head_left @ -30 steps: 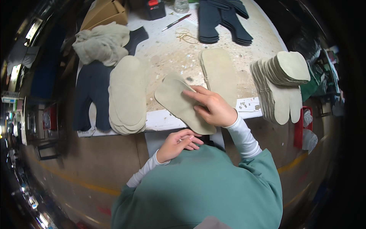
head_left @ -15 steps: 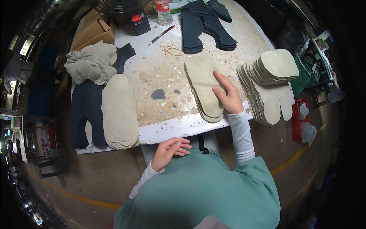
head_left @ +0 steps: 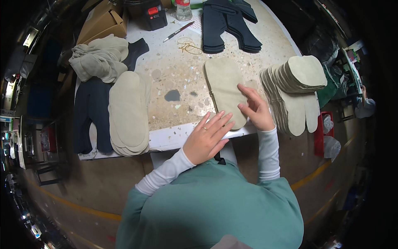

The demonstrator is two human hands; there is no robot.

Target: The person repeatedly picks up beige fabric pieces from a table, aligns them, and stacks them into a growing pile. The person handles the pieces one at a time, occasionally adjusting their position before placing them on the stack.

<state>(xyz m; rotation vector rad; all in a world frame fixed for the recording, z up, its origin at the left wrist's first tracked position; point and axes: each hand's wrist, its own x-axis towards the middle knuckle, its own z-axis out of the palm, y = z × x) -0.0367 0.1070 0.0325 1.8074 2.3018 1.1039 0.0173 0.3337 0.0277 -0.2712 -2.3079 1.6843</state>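
Note:
A small stack of beige sole-shaped fabric pieces [head_left: 224,81] lies at the middle of the table's near side. My left hand [head_left: 207,140] reaches over its near end with fingers spread; whether the fingertips press on it I cannot tell. At the stack's right edge is my right hand [head_left: 259,111], thumb and fingers apart, fingertips touching or just above the top piece. To the right stands a taller pile of beige pieces [head_left: 290,110], with a thick bundle [head_left: 306,72] lying across it. Another set of beige soles [head_left: 129,114] overlaps at the left.
Navy cut pieces [head_left: 92,120] and crumpled beige pieces [head_left: 99,60] occupy the left side. More dark pieces [head_left: 213,35], a pen [head_left: 178,32], rubber bands [head_left: 190,46], a bottle [head_left: 183,11] and a cardboard box [head_left: 103,23] are farther back. A red crate [head_left: 319,137] stands beyond the table's right side.
My left hand has risen from beside my body to the stack's near end, its fingers spreading. My right hand has shifted slightly right and down along the stack's edge. The view has moved slightly.

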